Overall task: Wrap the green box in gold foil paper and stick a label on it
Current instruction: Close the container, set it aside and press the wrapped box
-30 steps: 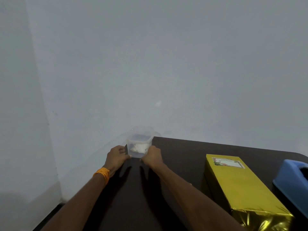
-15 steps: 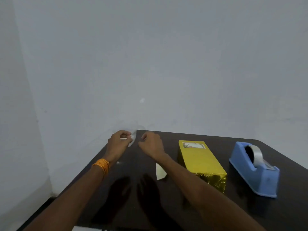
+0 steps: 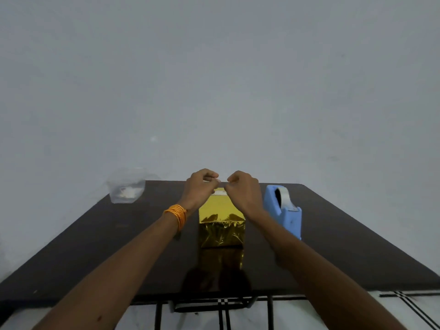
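Gold-wrapped box (image 3: 221, 219): lies lengthwise in the middle of the dark worktop (image 3: 333, 234), between the two forearms. Foil covers it fully and no green shows.
Label (image 3: 220, 193): a pale strip already sits on the far end of the box's top, partly hidden by the hands.
Left hand (image 3: 202, 186): its fingers are curled and pinch a thin pale sliver (image 3: 216, 180) above the box's far end, probably raised there to be peeled or lined up.
Right hand (image 3: 242, 189): its fingers are curled with the tips close to the sliver; I cannot tell whether they grip it.
Tape dispenser (image 3: 283, 210): stands just beside the box on the right, within easy reach.
Clear container (image 3: 126, 189): stands at the far left corner, well apart from the hands.
Change: half a second ago both hands worked at the far left corner; now they are over the box. A second ago they held the container, which now stands alone.
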The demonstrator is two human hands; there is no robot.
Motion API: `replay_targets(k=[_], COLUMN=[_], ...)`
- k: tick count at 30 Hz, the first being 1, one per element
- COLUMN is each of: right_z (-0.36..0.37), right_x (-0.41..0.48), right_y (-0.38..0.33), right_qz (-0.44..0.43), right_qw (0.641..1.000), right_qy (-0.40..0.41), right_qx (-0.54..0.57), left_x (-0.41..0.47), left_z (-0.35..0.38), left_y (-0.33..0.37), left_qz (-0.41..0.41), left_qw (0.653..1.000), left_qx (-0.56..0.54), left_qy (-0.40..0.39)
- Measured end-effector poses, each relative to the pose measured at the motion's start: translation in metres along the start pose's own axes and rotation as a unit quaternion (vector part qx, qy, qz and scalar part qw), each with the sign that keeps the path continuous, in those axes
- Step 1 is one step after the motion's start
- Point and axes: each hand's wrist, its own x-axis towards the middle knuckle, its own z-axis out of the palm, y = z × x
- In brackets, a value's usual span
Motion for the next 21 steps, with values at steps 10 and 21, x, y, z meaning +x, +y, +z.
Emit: replay_targets(k=[10, 21], right_z=[-0.079, -0.077], right_x=[-0.017, -0.038], right_y=[0.11, 0.169], right_qz=[0.033, 0.147], right_qw=[0.991, 0.987], right_qy=[0.126, -0.028], right_qx=[-0.028, 0.058], left_x=[0.003, -0.004], left_z=[0.133, 0.202], left_y=[0.022, -0.006], left_qz=[-0.017, -0.195], left_qw=[0.996, 0.957], left_qx=[-0.025, -0.131], left_qy=[-0.082, -0.169])
